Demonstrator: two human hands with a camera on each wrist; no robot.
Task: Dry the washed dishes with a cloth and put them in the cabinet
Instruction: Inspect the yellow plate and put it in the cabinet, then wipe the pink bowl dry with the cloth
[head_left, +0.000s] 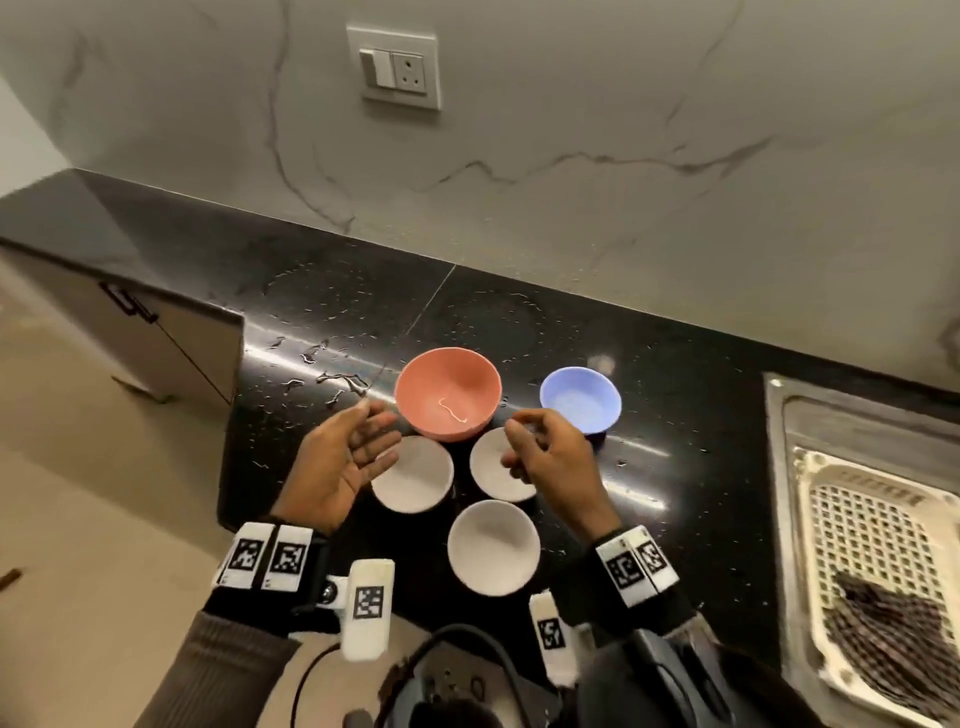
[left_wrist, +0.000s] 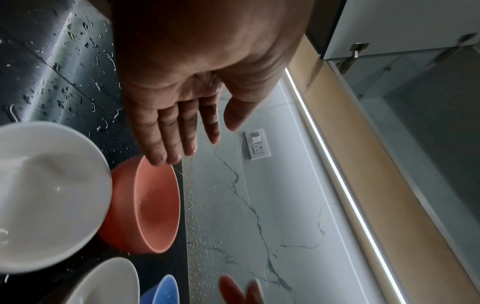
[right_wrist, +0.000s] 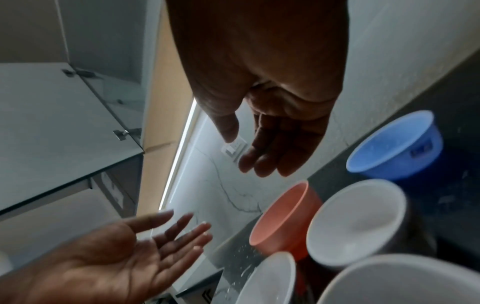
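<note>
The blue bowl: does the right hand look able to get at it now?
Probably yes. The right hand hovers empty beside the blue bowl, above a white bowl, and nothing stands between them.

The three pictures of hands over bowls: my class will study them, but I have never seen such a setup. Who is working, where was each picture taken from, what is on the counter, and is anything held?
No machine here: a person works with two bare hands, wearing a camera on the head and one on each wrist. The checkered tags sit on the wristbands. The head view looks down at both hands; the left wrist view looks along the left hand, the right wrist view along the right hand. On the wet black counter stand five bowls: a pink bowl, a blue bowl and three white bowls nearer the person. A slotted basket lies in the sink at the right. Both hands hover above the bowls, fingers relaxed, holding nothing.
</note>
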